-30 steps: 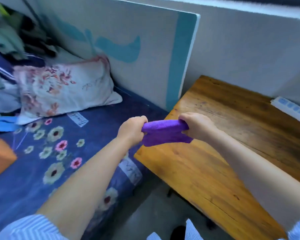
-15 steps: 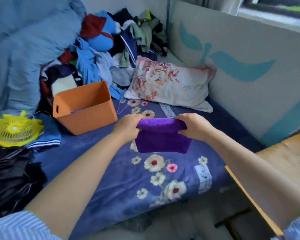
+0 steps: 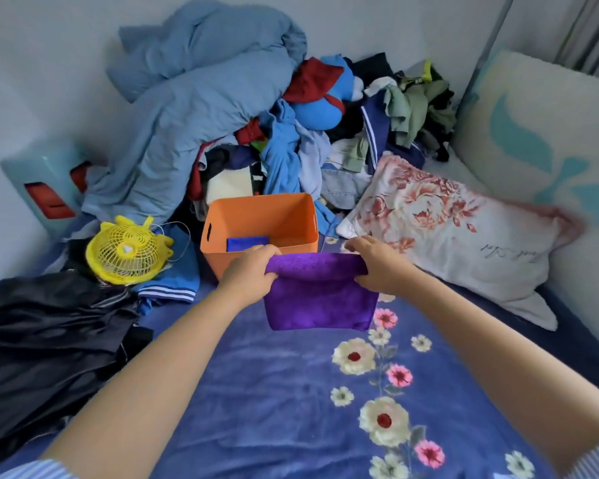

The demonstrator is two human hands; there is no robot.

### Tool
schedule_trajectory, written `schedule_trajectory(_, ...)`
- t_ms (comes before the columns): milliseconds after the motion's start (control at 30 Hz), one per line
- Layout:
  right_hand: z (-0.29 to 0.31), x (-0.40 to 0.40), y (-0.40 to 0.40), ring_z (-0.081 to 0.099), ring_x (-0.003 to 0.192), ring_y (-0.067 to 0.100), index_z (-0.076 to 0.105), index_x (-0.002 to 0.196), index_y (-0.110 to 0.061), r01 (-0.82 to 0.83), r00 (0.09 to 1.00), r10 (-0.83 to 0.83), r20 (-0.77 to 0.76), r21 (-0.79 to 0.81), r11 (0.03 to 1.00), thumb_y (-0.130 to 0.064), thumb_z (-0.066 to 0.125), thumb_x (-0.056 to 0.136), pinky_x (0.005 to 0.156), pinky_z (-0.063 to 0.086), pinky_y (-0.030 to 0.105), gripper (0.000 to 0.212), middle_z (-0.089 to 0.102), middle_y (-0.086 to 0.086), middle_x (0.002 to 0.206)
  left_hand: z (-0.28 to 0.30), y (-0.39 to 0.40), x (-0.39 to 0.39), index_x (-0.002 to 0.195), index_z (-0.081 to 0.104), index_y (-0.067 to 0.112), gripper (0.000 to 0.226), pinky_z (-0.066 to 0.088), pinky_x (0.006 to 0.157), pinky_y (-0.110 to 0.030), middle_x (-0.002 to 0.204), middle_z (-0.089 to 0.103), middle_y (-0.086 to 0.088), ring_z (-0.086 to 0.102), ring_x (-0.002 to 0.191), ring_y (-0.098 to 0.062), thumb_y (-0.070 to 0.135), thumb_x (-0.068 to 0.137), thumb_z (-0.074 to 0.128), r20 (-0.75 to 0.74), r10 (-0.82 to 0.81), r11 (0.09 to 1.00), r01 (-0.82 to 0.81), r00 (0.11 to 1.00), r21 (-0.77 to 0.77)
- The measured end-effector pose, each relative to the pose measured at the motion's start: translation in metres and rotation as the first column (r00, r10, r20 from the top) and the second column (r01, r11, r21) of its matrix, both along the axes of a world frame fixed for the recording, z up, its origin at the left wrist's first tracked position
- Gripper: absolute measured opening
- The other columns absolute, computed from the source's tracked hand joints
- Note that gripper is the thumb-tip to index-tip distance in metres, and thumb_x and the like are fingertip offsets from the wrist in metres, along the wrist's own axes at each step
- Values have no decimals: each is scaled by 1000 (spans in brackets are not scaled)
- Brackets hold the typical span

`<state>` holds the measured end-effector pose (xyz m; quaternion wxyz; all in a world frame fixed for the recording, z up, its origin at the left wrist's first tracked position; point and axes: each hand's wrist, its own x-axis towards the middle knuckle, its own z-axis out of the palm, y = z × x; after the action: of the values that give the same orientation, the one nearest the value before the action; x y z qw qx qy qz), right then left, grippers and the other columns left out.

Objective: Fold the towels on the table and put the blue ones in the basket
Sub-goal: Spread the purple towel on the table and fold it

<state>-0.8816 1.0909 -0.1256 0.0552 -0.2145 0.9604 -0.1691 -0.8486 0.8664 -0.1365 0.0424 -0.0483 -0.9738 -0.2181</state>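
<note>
now we've swung from the wooden surface to the bed; our left hand (image 3: 253, 271) and right hand (image 3: 377, 267) grip the folded purple microfibre towel (image 3: 320, 299) just before the orange plastic basket (image 3: 260, 216).

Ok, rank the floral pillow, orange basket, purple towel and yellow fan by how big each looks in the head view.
1. Floral pillow
2. Orange basket, purple towel: alike; the towel is nearer the camera, so I won't split them.
3. Yellow fan
</note>
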Motion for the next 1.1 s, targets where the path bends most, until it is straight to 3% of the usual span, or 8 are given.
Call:
schedule_trajectory(133,2,-77,-24,49,109,30,55,111,4,7,1000,-7,-1,-49,999,-8,67,75,80,32,22,40,54,19,116,3,-23,-65,112,57,10,29,37,82,-27,117,59,-7,52,109,-24,7,83,57,-1,82,996,-82,997,22)
schedule_trajectory(233,1,-127,-39,47,117,27,63,103,6,3,1000,-5,-25,-80,997,-9,68,74,90,30,22,33,53,18,122,3,-38,-108,112,57,10,29,38,83,-28,118,58,-7,53,109,-25,8,83,57,-7,126,991,-126,992,36)
schedule_trajectory(333,-1,-166,-57,50,114,28,63,104,6,10,999,-16,-42,-133,991,-5,67,73,90,31,24,33,54,19,120,1,-53,-147,111,58,9,28,38,83,-27,117,59,-10,54,107,-26,7,83,59,-14,164,984,-163,986,68)
schedule_trajectory(500,-11,-221,-84,56,98,33,64,105,0,105,991,-124,-57,-260,960,-3,68,73,77,33,26,32,61,24,102,-7,-83,-205,115,58,7,33,34,82,-20,115,60,-9,55,105,-23,4,82,62,-54,146,971,-133,988,199)
schedule_trajectory(733,-53,-295,-125,54,106,33,55,115,3,278,951,-309,-15,-397,875,-5,70,74,81,30,23,44,60,21,112,-46,-118,-286,116,57,5,35,35,76,-10,105,56,3,52,90,-12,3,81,64,-69,209,901,-164,975,402)
schedule_trajectory(900,-111,-344,-152,50,104,34,51,109,5,397,911,-403,82,-428,812,-5,69,75,80,32,25,40,56,22,110,-110,-132,-339,121,53,5,41,31,71,-4,102,53,2,51,88,-14,9,82,65,78,377,787,-364,923,498)
schedule_trajectory(1000,-149,-367,-158,52,104,35,56,111,4,427,903,-415,113,-349,834,-5,67,77,82,30,26,37,57,25,110,-153,-131,-366,120,54,5,38,39,82,-18,112,62,-9,57,101,-25,13,85,63,222,410,756,-465,885,460)
schedule_trajectory(1100,-189,-388,-162,52,106,34,57,114,1,411,908,-385,167,-175,895,-7,62,81,83,30,28,34,57,24,113,-198,-124,-388,126,49,-1,39,37,94,-30,124,57,-19,51,117,-31,16,91,54,368,408,770,-531,836,353)
